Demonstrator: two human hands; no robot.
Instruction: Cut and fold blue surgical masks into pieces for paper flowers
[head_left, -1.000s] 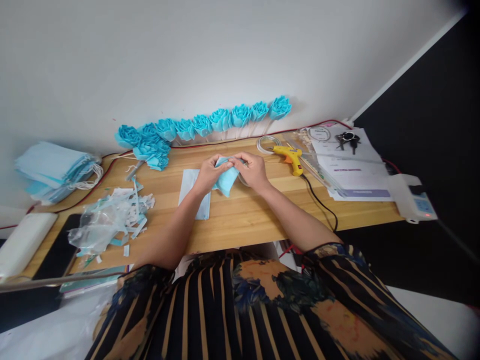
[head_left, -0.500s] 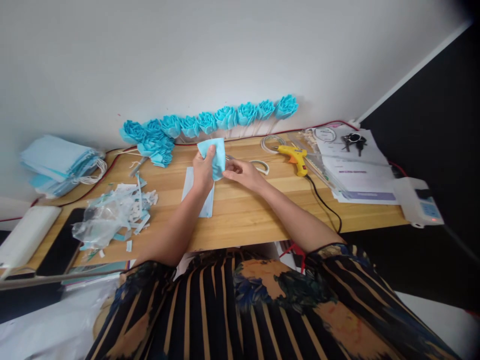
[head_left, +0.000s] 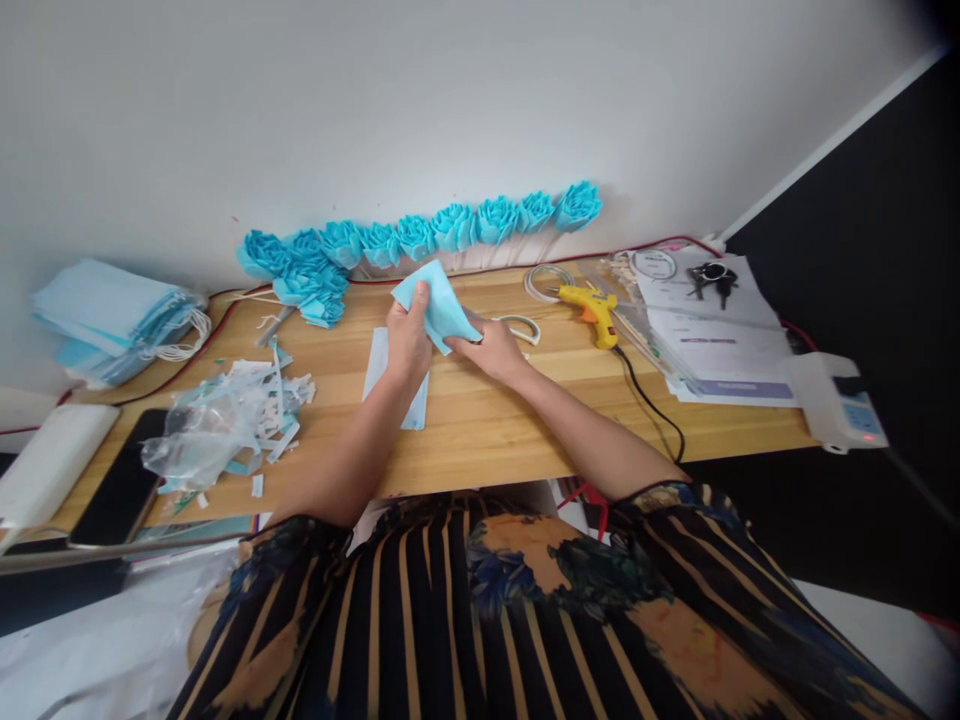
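Between my two hands a light-blue sheet of mask fabric (head_left: 444, 308) is held up above the table. My left hand (head_left: 409, 338) pinches its left side, thumb lying on the front face. At the lower right corner my right hand (head_left: 491, 348) is closed on the same sheet, thumb on the near side. Beneath my left hand, a paler blue strip of fabric (head_left: 414, 412) lies flat on the wood. Behind my right hand the white handle of a pair of scissors (head_left: 523, 326) partly shows; the rest is hidden.
Blue fabric flowers (head_left: 454, 228) line the wall. Stacked masks (head_left: 112, 310), scraps with a clear plastic bag (head_left: 206, 435), a black phone (head_left: 120, 480) and a white box-like object (head_left: 56, 465) are left. A yellow glue gun (head_left: 596, 315), papers (head_left: 694, 345) and keys (head_left: 712, 280) are right.
The blue sheet has opened out wider and tilted. My right hand, earlier at its edge with fingers looser, now grips its lower right corner. My left hand keeps its pinch.
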